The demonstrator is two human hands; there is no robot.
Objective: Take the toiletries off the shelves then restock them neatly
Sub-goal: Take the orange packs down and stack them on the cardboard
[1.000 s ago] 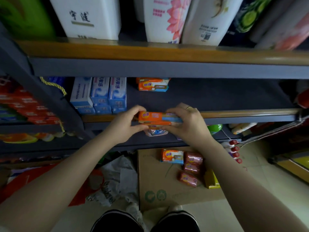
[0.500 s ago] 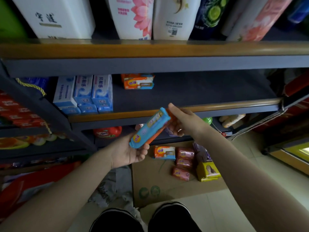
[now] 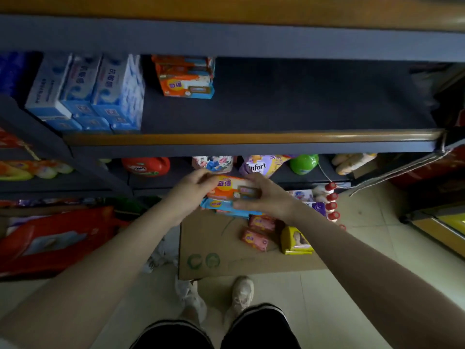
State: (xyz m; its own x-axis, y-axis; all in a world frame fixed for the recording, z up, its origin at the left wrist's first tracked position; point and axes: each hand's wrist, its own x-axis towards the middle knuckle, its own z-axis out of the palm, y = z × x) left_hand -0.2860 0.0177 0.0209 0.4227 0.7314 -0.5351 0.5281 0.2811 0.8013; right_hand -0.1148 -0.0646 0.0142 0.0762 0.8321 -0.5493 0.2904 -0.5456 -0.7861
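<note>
Half a second ago the blue-and-orange soap pack was tilted up between the hands; now the left hand (image 3: 191, 190) and right hand (image 3: 264, 195) have dropped to frame centre, together grasping an orange soap pack (image 3: 232, 188) stacked on a blue one (image 3: 221, 205), over the cardboard sheet (image 3: 216, 248) on the tiled floor (image 3: 352, 285). The view has tipped downward. On the dark shelf (image 3: 289, 102) above, orange packs (image 3: 186, 76) sit beside blue boxes (image 3: 85, 91) at upper left.
</note>
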